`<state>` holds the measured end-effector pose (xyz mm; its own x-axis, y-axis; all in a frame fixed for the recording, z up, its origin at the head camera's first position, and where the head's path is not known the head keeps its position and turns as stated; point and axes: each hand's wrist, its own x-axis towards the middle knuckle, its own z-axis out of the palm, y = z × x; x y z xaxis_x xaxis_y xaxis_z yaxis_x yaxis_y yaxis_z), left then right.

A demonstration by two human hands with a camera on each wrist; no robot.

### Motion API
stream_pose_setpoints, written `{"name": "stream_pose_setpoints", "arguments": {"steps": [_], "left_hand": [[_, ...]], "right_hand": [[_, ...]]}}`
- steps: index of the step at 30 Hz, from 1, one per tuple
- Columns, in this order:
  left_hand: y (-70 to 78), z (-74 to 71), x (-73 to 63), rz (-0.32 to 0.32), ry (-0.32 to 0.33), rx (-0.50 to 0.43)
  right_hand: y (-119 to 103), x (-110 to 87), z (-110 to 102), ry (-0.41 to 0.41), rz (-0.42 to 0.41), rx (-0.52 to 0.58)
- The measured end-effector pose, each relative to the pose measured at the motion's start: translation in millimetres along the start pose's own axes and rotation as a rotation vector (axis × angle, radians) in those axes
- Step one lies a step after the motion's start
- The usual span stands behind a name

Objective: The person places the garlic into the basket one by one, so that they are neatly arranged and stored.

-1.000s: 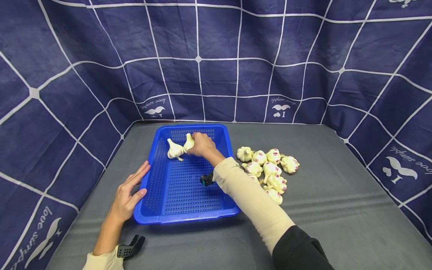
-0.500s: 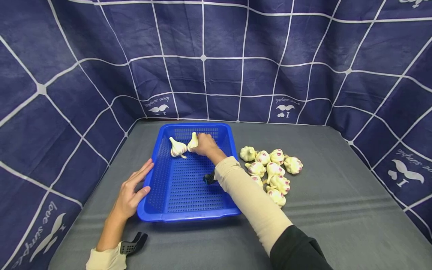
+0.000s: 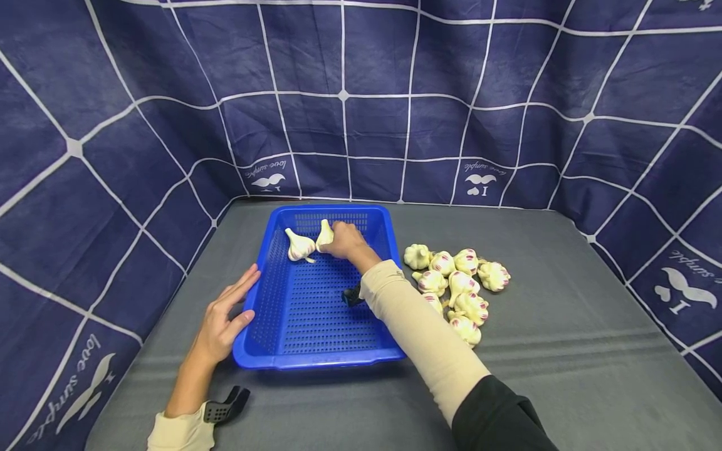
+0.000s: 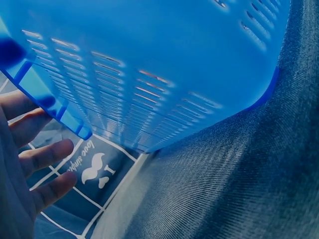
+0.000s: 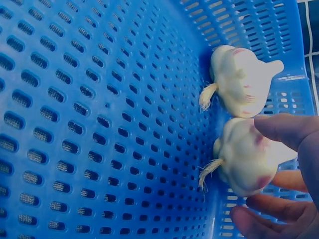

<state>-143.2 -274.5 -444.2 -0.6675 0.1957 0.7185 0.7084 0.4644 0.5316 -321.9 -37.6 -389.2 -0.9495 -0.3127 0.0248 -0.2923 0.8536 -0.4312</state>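
The blue perforated basket lies on the table, in front of the person. Against its far wall, the right hand holds a white garlic bulb with purple patches. In the right wrist view, the thumb lies on top of this bulb and the fingers curl beneath it. A second garlic bulb sits right beside it, its stem toward the wall. On the basket's left side, the left hand rests at the rim, fingers extended and thumb spread.
Several more garlic bulbs are grouped on the grey tabletop, to the right of the basket. A dark blue checked cloth hangs behind and along both sides. A black wrist strap shows by the left sleeve.
The head view has shifted slightly, so everything appears a little further right. Both hands keep nearly the same places at the basket, the right one still with the garlic bulb.
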Motion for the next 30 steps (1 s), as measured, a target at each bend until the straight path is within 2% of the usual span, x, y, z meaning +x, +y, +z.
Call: {"name": "stream_pose_setpoints", "arguments": {"steps": [5,13,22,30], "left_hand": [[-0.9,0.3,-0.3,0.011,0.009,-0.005],[-1.3,-0.6,-2.7,0.016,0.011,0.012],[-0.8,-0.1,-1.1,0.016,0.012,0.015],[-4.0,2.3,0.0,0.027,0.020,0.005]], "right_hand": [[-1,-1.7,-2,-0.007,0.027,-0.003],[-5,-0.5,-7,0.029,0.024,0.030],[-3,-4.1,-28,0.015,0.030,0.083],[0,-12.8,-50,0.003,-0.011,0.074]]}}
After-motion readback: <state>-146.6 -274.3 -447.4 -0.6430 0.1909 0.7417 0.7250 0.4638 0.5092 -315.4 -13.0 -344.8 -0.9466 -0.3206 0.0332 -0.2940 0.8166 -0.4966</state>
